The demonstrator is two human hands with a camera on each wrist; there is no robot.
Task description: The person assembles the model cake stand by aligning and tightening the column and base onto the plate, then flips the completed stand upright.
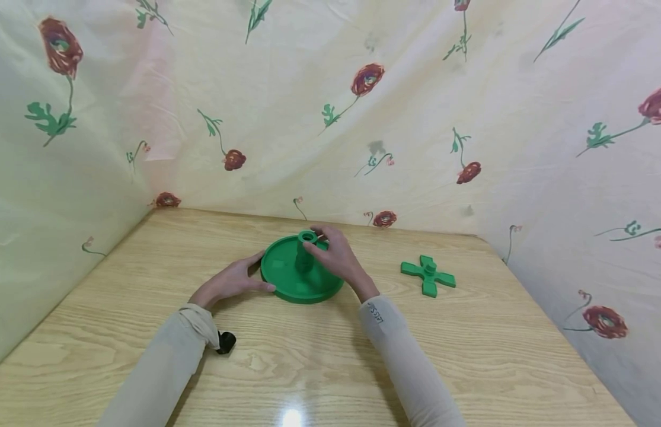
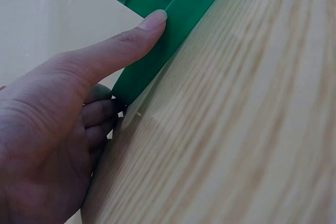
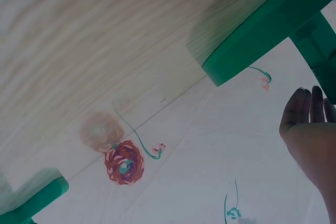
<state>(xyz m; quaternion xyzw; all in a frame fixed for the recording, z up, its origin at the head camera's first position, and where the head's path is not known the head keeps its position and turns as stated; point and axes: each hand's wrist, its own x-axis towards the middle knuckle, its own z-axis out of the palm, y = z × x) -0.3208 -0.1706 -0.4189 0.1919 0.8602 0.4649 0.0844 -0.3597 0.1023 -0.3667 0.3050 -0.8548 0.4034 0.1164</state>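
A green round plastic base (image 1: pixel 277 270) with a raised rim lies on the wooden table. From its middle rises a green hollow post (image 1: pixel 303 258), upright, with a round opening at the top and a seam line across it in the left wrist view. My left hand (image 1: pixel 234 280) holds the base's left edge, the thumb (image 2: pixel 152 22) along the rim and the other fingers curled at its far side. Around the post's upper end is my right hand (image 1: pixel 338 255), thumb in front and fingers behind. In the right wrist view its fingers (image 3: pixel 304 106) partly overlap the post.
A green cross-shaped piece (image 1: pixel 429 276) with a short central peg lies to the right of the base. The wooden table (image 1: pixel 287 350) ends at a flowered cloth (image 1: pixel 287 118) at the back and sides. Near my left cuff is a small black object (image 1: pixel 226 342).
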